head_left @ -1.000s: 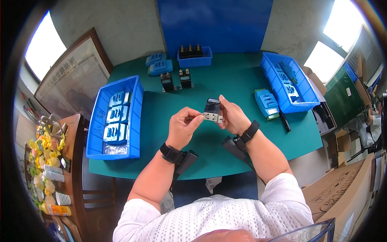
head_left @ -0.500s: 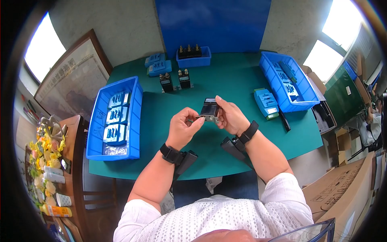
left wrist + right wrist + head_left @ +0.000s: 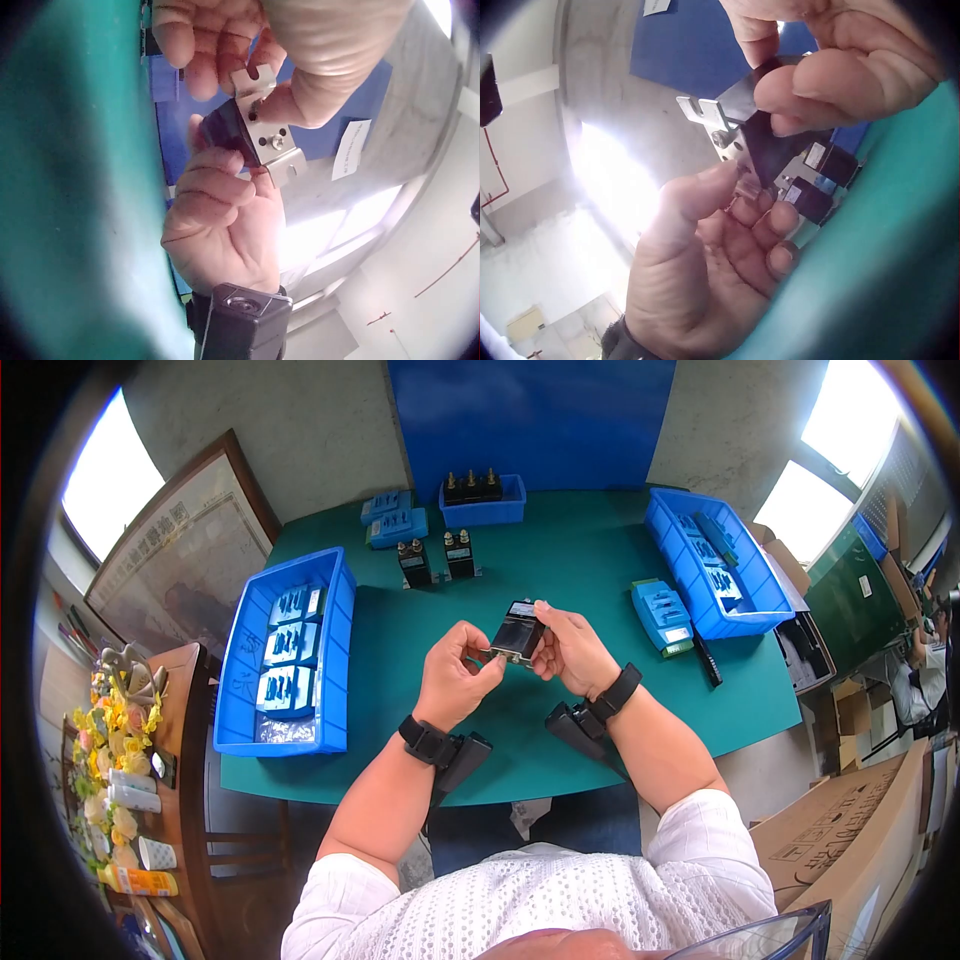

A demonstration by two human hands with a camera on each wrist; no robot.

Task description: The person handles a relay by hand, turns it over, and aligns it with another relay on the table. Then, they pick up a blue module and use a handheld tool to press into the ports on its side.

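A black block with a metal bracket is held above the table between both hands. My right hand grips the block's side with thumb and curled fingers. At the bracket end, my left hand has its thumb on the metal, its other fingers curled. In the left wrist view the bracket shows slotted tabs, holes and a screw, with the left thumb against it near one tab. The right wrist view shows the left thumb at the bracket's lower end and the right fingers around the black body.
Blue bins holding blue-and-white modules stand left and right. Two black terminal blocks stand behind the hands. A small blue bin and blue modules are at the back. Beside the right bin lie a blue module and a black pen-like object.
The block has tilted, so its dark face shows more and its metal end less in the head view. Both hands stay on it with small finger shifts.
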